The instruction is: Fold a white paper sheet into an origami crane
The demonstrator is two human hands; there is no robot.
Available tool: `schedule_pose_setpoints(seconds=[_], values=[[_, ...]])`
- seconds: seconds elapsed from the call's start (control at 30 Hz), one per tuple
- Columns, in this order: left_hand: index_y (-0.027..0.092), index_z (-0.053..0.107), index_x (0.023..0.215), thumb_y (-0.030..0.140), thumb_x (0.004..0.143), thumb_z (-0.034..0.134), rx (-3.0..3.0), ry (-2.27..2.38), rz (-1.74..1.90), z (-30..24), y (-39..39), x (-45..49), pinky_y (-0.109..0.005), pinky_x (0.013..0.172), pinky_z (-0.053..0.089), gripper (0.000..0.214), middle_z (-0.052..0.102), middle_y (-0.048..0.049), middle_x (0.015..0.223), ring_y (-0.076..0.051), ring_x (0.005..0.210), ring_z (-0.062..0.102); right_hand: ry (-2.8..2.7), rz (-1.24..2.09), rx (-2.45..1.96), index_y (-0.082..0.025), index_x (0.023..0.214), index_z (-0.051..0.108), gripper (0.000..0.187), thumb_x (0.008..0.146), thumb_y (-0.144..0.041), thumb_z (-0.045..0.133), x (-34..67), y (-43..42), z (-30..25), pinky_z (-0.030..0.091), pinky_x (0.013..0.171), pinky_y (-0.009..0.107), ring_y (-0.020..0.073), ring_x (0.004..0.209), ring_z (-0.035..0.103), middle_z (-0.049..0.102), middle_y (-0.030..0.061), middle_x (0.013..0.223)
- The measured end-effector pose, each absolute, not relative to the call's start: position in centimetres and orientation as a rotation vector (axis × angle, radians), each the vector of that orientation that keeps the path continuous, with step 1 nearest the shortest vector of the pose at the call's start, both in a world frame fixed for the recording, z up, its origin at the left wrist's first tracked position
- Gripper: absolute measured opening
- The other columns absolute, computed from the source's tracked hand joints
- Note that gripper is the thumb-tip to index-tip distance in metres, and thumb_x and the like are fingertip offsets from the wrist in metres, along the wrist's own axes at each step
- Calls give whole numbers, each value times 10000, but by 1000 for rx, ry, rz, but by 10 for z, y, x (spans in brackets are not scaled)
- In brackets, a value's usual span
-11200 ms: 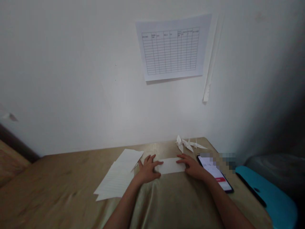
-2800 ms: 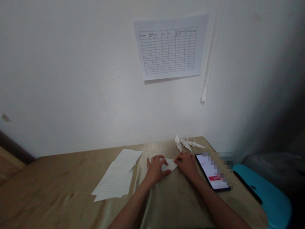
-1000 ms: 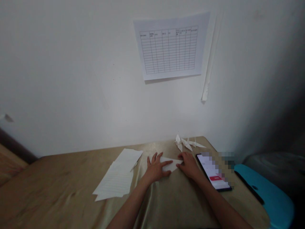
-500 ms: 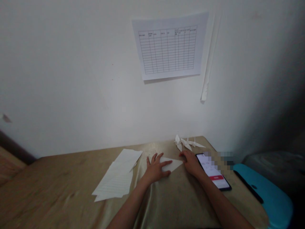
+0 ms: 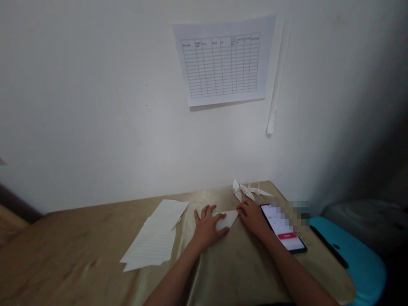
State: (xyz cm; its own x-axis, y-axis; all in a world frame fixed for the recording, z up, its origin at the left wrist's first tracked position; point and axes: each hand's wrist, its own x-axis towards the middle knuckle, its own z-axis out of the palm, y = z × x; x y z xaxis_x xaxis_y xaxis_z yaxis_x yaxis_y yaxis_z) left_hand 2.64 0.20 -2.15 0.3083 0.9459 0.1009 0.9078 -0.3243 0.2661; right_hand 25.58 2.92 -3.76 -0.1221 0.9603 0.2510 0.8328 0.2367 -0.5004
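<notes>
Folded paper (image 5: 228, 218), a white triangle, lies flat near the table's (image 5: 79, 238) far edge, toward its right corner. The left hand (image 5: 206, 225) presses on it, open, fingers spread. The right hand (image 5: 253, 216) touches its right tip, fingers bent; whether it pinches is unclear. Beside it lies a phone (image 5: 283, 228), its screen text blurred. The wall chart's (image 5: 223, 63) headings are too small to read.

Left hand (image 5: 207, 226), right hand (image 5: 254, 217) on folded paper (image 5: 229, 217)
</notes>
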Motion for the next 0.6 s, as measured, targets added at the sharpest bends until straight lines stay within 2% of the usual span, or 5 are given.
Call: schedule_pose_setpoints(seconds=[0.13, 0.3, 0.6], values=[[509, 667, 1245, 507, 923, 627, 2368, 1739, 323, -15, 4, 25, -786, 1161, 47, 324, 410, 30, 1614, -363, 1528, 247, -2010, 261, -1639, -244, 1001, 729, 168, 918, -270, 585, 254, 28, -36, 412, 1012, 387, 263, 1148, 552, 640, 86, 1114], [558, 651, 1246, 527, 898, 660, 2343, 1748, 300, -11, 7, 22, -809, 1141, 36, 350, 376, 48, 1636, -389, 1542, 206, -2007, 331, -1638, -253, 1012, 731, 166, 864, -287, 661, 256, 27, -32, 406, 1031, 393, 262, 1177, 545, 634, 76, 1115], [561, 645, 1255, 540, 890, 665, 2343, 1772, 285, -12, 7, 23, -810, 1140, 27, 366, 363, 35, 1644, -392, 1547, 200, -2025, 414, -1654, -261, 1101, 697, 399, 737, -397, 784, 250, 18, -27, 373, 1062, 440, 292, 1236, 515, 606, 80, 1216]])
